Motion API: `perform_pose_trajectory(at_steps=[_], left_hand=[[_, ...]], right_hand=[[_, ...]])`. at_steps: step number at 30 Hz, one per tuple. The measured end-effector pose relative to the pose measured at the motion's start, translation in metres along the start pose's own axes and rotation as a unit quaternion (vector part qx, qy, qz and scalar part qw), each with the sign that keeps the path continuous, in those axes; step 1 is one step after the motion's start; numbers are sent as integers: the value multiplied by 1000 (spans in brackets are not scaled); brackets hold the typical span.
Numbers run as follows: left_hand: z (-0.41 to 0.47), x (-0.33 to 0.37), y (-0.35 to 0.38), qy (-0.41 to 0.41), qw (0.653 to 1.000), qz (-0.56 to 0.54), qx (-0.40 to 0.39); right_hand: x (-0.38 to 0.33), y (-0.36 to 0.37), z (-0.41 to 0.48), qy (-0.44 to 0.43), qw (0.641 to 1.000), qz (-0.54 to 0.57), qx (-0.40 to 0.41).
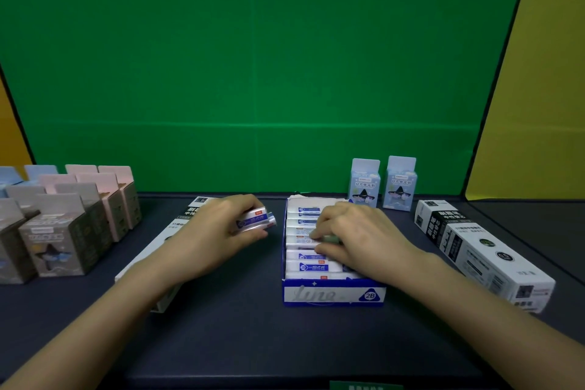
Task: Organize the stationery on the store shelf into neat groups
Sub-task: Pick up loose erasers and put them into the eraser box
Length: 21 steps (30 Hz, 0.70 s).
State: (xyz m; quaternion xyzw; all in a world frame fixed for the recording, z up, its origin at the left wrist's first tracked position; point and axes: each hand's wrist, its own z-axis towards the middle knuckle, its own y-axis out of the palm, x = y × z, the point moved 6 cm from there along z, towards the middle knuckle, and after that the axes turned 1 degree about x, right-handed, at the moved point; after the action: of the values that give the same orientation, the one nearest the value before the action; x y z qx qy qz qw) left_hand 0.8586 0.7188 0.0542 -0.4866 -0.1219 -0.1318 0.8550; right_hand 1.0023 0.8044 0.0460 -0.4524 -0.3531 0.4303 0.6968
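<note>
A blue and white display box (332, 294) marked 2B sits at the middle of the dark shelf, filled with a row of white erasers (311, 266) in blue sleeves. My left hand (218, 231) hovers just left of the box and grips a couple of the same erasers (256, 220). My right hand (357, 237) lies over the box's right side, its curled fingertips pressing on erasers in the middle of the row; whether it pinches one is hidden.
A long white and black refill box (481, 253) lies at the right, another (148, 260) under my left forearm. Two light blue boxes (383, 184) stand behind. Several grey, pink and blue boxes (72, 218) cluster at the left. A green backdrop closes the rear.
</note>
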Motion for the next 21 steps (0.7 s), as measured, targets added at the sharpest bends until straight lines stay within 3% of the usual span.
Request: perform_pose_trajectory(at_steps=[4, 6, 10, 17, 21], left_hand=[[0, 5, 3, 14, 1000, -8, -10], [2, 8, 4, 22, 1000, -15, -15], [4, 18, 9, 36, 997, -63, -28], [6, 39, 15, 64, 991, -101, -59], [6, 43, 17, 55, 989, -115, -76]], right_hand=[[2, -2, 0, 2, 1000, 11, -10], [4, -7, 0, 27, 994, 107, 14], [0, -14, 3, 83, 933, 347, 41], [7, -11, -2, 125, 849, 514, 18], [14, -12, -6, 140, 841, 523, 19]])
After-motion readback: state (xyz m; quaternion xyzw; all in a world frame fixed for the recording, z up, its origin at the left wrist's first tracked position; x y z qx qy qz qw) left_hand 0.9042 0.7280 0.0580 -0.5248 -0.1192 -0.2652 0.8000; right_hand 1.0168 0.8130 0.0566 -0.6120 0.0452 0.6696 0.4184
